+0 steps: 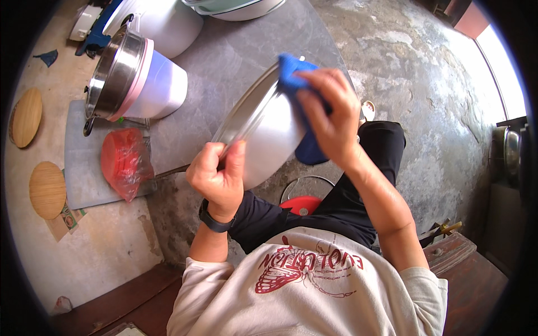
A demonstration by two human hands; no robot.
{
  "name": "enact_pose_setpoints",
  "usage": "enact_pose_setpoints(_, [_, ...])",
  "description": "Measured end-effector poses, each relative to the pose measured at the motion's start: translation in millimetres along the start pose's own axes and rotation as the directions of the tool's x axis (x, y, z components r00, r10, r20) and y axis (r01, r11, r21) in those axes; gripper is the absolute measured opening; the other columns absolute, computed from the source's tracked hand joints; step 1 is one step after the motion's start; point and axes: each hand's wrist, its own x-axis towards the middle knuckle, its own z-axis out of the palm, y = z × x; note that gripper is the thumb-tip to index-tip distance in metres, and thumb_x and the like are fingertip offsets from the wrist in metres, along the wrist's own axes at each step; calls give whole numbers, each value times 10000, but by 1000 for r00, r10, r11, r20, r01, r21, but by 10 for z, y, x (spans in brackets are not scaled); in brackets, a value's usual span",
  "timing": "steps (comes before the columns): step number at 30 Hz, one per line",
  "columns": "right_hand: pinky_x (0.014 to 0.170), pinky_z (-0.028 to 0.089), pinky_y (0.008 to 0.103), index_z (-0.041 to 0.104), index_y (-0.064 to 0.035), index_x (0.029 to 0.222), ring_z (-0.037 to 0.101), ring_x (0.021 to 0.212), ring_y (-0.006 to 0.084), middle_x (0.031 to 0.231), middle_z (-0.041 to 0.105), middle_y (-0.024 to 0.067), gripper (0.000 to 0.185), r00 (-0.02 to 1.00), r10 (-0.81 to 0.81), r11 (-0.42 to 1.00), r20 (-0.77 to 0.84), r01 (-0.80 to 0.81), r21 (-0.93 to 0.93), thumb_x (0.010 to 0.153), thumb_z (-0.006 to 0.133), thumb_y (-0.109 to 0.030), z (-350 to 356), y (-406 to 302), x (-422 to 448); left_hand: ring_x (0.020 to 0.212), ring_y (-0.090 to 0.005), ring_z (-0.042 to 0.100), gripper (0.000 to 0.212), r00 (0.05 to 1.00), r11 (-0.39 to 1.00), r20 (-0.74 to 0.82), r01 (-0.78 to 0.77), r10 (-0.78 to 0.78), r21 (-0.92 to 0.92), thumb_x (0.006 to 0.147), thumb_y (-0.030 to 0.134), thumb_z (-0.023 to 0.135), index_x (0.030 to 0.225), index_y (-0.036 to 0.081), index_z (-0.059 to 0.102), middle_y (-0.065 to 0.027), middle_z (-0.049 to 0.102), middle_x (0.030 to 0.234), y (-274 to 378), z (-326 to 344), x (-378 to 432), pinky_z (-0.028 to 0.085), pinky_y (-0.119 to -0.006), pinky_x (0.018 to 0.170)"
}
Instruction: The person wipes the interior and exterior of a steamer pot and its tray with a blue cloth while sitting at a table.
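A round stainless-steel basin or bowl (pixel 269 138) is held tilted in front of me, its outer side towards me. My left hand (pixel 218 174) grips the near part of its rim, thumb on the outer side. A blue cloth (pixel 296 73) is pinched in the fingers of my right hand (pixel 330 109) and lies over the far part of the rim. More dark blue cloth (pixel 311 149) hangs below that hand. The right hand looks slightly blurred. What the basin holds inside cannot be seen.
A grey tabletop (pixel 239 54) lies beyond the basin. On it stand a steel pot (pixel 115 71) on a translucent pink-rimmed bucket (pixel 164 88), a large white container (pixel 168 25) and nested basins (pixel 243 9). A red plastic bag (pixel 126 161) is at left. Something red (pixel 301 205) shows between my legs.
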Motion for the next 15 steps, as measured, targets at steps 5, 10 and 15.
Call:
enact_pose_setpoints(5, [600, 473, 359, 696, -133, 898, 592, 718, 250, 859, 601, 59, 259, 899, -378, 923, 222, 384, 14, 642, 720, -103, 145, -390, -209, 486, -209, 480, 264, 998, 999, -49, 29, -31, -37, 901, 165, 661, 712, 0, 581, -108, 511, 558, -97, 73, 32, 383, -327, 488])
enact_pose_setpoints(10, [675, 531, 363, 711, -103, 958, 645, 789, 291, 892, 628, 112, 244, 990, -103, 995, 97, 104, -4, 718, 748, -82, 45, 57, 200, 474, -172, 450, 251, 997, 998, -57, -57, 58, 12, 901, 174, 671, 723, 9, 606, -70, 498, 545, -141, -103, 48, 345, -295, 469])
enact_pose_setpoints(15, [685, 531, 366, 718, -98, 961, 650, 797, 291, 901, 638, 127, 230, 995, -78, 993, 55, 82, -88, 734, 741, -74, -43, 64, 190, 475, -140, 446, 255, 995, 999, -97, -28, 25, -34, 901, 182, 675, 721, 11, 617, -54, 517, 548, -149, -115, -17, 342, -279, 470])
